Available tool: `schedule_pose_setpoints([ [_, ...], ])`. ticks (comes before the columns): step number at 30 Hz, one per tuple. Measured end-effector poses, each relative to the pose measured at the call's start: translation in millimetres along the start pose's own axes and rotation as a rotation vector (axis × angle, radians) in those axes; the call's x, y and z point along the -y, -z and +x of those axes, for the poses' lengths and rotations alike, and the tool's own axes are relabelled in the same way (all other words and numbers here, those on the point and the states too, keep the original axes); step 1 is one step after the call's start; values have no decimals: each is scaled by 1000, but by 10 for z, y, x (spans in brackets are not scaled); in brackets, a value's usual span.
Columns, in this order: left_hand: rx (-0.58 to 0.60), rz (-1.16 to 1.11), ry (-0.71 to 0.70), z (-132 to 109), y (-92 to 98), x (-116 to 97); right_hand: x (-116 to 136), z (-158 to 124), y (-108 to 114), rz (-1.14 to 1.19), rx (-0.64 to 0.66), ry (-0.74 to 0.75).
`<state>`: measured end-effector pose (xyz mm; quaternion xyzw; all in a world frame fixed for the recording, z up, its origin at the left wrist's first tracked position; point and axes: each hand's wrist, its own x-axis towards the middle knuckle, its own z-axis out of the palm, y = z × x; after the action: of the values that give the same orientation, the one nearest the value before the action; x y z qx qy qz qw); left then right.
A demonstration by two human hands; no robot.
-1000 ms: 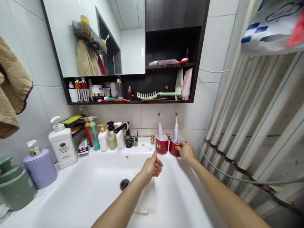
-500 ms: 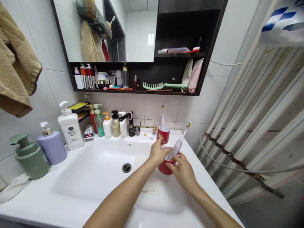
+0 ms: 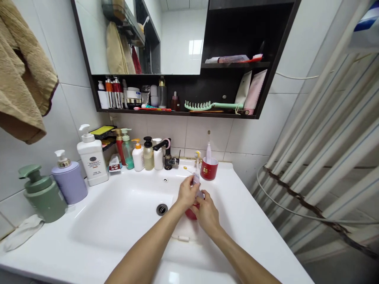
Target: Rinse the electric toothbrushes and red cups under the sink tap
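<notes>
A red cup (image 3: 191,213) is low over the right part of the white basin, mostly hidden behind my hands. From it rises a pale electric toothbrush (image 3: 196,178) with a yellow-and-white head, nearly upright. My left hand (image 3: 187,193) has its fingers closed around the toothbrush's handle. On the cup's right side, my right hand (image 3: 207,213) grips the cup near its rim. Another red cup (image 3: 209,172) with gold marks stands on the back right counter, with a second pale toothbrush (image 3: 209,153) upright in it.
A black faucet (image 3: 167,154) stands behind the basin (image 3: 124,221). Pump bottles (image 3: 94,161) line the left and back edges. Above hangs a dark shelf (image 3: 177,114) with a mirror and a green hairbrush (image 3: 213,105). White pipes (image 3: 310,157) run along the right.
Both hands and the held cup have moved left. The toothbrush has gone from leaning right to nearly upright, and my left hand has shifted from the cup's rim onto the toothbrush. The view has shifted slightly.
</notes>
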<state>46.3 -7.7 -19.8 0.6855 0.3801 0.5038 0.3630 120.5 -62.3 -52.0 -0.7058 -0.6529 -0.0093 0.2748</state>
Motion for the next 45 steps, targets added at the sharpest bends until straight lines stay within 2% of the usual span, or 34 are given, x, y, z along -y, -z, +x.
schedule_pose_setpoints([
  [4, -337, -328, -28, 74, 307, -214, 66, 62, -75, -67, -25, 24],
  [6, -434, -442, -15, 55, 445, -319, 98, 92, -97, -99, -27, 45],
  [7, -444, -503, 21, 26, 492, -355, 117, 108, -107, -114, -27, 57],
  [11, -281, -727, 251, -166, 518, -360, 211, 176, -156, -163, -14, 122],
  [14, -197, -817, 358, -287, 467, -278, 266, 225, -190, -182, 1, 169],
  [21, -85, -882, 407, -306, 448, -117, 191, 220, -171, -127, 10, 258],
  [26, 16, -914, 472, -304, 414, -34, 196, 276, -234, -17, 22, 252],
  [29, 33, -883, 509, -326, 367, -25, 212, 331, -224, 79, 23, 229],
  [33, 44, -912, 518, -390, 264, -70, 122, 329, -32, 272, 0, 144],
  [36, 127, -935, 530, -474, 165, -117, 33, 283, 194, 435, 8, 65],
  [38, 197, -916, 555, -531, 111, -143, 11, 249, 327, 641, 81, 9],
  [41, 251, -894, 581, -580, 70, -172, 26, 211, 441, 1067, 227, -114],
  [45, 329, -903, 642, -566, 64, -192, 38, 186, 460, 1368, 270, -268],
])
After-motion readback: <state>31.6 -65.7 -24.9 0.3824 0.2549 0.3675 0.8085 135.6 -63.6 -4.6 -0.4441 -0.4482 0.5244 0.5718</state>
